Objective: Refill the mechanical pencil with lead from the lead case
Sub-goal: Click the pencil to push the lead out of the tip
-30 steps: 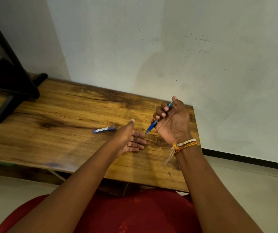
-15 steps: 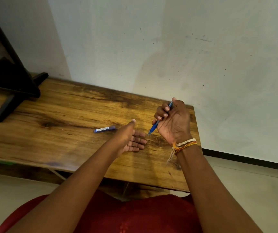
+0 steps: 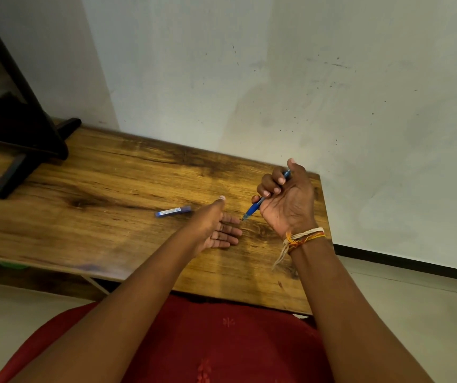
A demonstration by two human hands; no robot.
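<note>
The mechanical pencil (image 3: 255, 208) is gripped in the right hand (image 3: 285, 200), its tip pointing down toward the flat, empty left hand (image 3: 216, 230), perhaps touching a fingertip. Farther left, the lead case (image 3: 172, 211) lies on the wooden table (image 3: 83, 217).

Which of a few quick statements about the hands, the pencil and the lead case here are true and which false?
1. The right hand grips the blue mechanical pencil, tip down. True.
2. The left hand holds the lead case. False: it lies on the wooden table, beside the empty, open left hand.
3. Threads circle the right wrist. True.
4. The pencil tip points at the wall. False: it points toward the left fingers.
</note>
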